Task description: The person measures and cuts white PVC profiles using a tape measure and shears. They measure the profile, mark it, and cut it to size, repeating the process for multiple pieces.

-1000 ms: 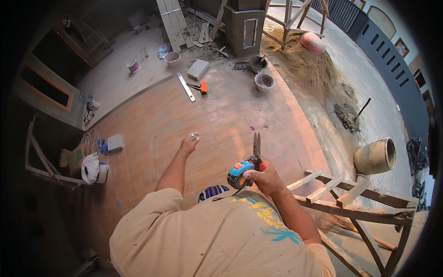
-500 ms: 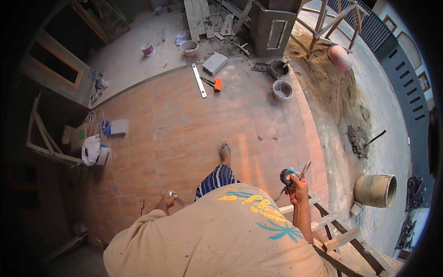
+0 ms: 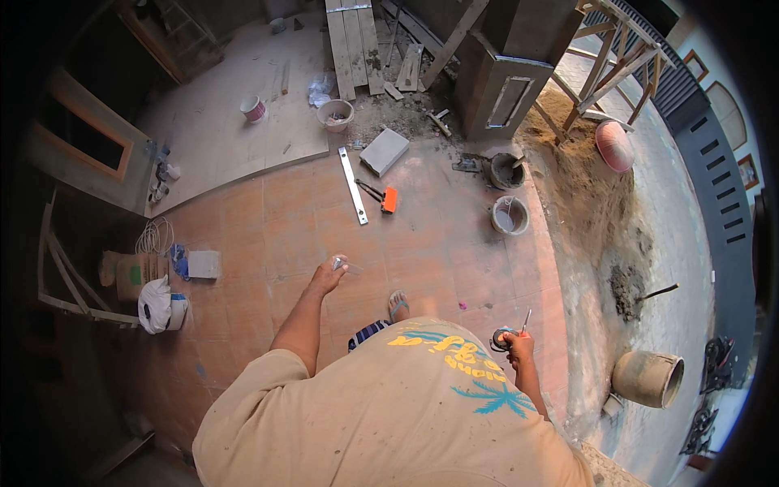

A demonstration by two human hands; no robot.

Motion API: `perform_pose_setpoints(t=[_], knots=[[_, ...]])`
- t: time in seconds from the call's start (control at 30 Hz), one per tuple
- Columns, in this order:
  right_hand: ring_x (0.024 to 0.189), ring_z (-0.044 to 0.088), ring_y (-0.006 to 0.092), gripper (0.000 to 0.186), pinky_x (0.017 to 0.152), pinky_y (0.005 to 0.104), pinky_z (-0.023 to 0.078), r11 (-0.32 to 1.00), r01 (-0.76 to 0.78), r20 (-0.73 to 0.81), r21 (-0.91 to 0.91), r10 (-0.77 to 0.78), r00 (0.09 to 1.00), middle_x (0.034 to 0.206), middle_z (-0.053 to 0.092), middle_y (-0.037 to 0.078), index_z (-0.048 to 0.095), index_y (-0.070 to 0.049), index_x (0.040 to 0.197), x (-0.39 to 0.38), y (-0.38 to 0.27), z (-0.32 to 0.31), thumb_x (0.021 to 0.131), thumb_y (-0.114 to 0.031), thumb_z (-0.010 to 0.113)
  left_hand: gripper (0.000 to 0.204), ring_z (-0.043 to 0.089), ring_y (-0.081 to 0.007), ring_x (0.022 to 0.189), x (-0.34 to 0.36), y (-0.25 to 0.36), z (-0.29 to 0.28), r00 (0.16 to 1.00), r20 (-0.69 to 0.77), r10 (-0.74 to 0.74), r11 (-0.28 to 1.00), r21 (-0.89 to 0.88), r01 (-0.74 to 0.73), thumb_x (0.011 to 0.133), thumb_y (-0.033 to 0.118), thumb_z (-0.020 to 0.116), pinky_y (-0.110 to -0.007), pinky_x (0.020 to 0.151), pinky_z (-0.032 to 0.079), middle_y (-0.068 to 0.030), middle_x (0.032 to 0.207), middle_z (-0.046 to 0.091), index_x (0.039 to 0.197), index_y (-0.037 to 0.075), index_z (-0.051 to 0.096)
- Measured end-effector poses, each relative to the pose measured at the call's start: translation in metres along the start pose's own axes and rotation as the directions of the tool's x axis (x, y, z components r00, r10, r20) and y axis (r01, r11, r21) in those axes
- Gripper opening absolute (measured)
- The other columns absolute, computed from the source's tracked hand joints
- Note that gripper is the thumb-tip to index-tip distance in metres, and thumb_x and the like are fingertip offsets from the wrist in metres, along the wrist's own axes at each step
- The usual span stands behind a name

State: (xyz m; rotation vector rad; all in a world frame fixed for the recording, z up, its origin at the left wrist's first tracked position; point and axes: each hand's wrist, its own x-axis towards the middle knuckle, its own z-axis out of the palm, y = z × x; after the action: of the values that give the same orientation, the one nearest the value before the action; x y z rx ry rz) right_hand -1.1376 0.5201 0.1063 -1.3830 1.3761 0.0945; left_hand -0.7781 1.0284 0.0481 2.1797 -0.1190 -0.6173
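Observation:
My left hand (image 3: 326,278) reaches out over the tiled floor (image 3: 276,300), closed on a small tool with a pale handle and a thin flat blade (image 3: 352,267); motion smears the blade. Off to the right, my right hand (image 3: 522,351) is closed on two things together. One is a dark round tape measure (image 3: 501,339). The other is a pair of pliers (image 3: 527,318), whose metal jaws stick up past the fingers while its handles are mostly hidden. My sandalled foot (image 3: 398,304) stands on the tiles between the hands.
Ahead lie a spirit level (image 3: 352,185), an orange-headed tool (image 3: 389,200) and a pale block (image 3: 384,152). Two mortar buckets (image 3: 510,216) stand near the pillar (image 3: 507,89). A sand heap (image 3: 580,178) and a concrete cylinder (image 3: 647,378) are at right. A white sack (image 3: 154,306) sits at left.
My left hand has swung forward and up from beside my leg, still holding the bladed tool. The right hand has dropped slightly, and the wooden trestle at lower right has left the view.

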Motion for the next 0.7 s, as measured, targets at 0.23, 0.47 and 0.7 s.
perform_pose_setpoints(t=[0.23, 0.47, 0.7], knots=[[0.073, 0.067, 0.0238, 0.035, 0.046, 0.0446, 0.043, 0.989, -0.140, -0.158, -0.046, 0.132, 0.979, 0.092, 0.068, 0.012, 0.061, -0.002, 0.108, 0.121, 0.044, -0.015, 0.080, -0.008, 0.082, 0.033, 0.070, -0.0214, 0.100, 0.138, 0.085, -0.024, 0.993, 0.022, 0.112, 0.989, -0.099, -0.109, 0.098, 0.024, 0.073, -0.037, 0.092, 0.054, -0.0100, 0.109, 0.074, 0.128, 0.012, 0.067], [0.082, 0.072, 0.0310, 0.041, 0.058, 0.0513, 0.052, 0.872, -0.255, -0.025, -0.417, 0.269, 0.963, 0.091, 0.073, 0.018, 0.071, -0.001, 0.115, 0.219, -0.016, 0.038, 0.077, -0.008, 0.084, 0.031, 0.061, -0.0141, 0.071, 0.245, 0.104, -0.030, 0.998, 0.052, -0.019, 0.996, -0.087, 0.023, 0.098, 0.023, 0.072, -0.033, 0.062, 0.053, -0.0052, 0.093, 0.069, 0.128, 0.014, 0.067], [0.083, 0.076, 0.0357, 0.055, 0.064, 0.0547, 0.061, 0.647, 0.034, 0.238, -0.762, 0.230, 0.944, 0.096, 0.077, 0.022, 0.072, 0.009, 0.108, 0.421, -0.241, 0.098, 0.073, -0.028, 0.094, 0.032, 0.059, -0.0140, 0.065, 0.388, 0.174, -0.056, 0.985, -0.103, -0.140, 0.986, -0.108, 0.129, 0.097, 0.022, 0.072, -0.033, 0.061, 0.052, -0.0042, 0.087, 0.065, 0.127, 0.013, 0.067]])
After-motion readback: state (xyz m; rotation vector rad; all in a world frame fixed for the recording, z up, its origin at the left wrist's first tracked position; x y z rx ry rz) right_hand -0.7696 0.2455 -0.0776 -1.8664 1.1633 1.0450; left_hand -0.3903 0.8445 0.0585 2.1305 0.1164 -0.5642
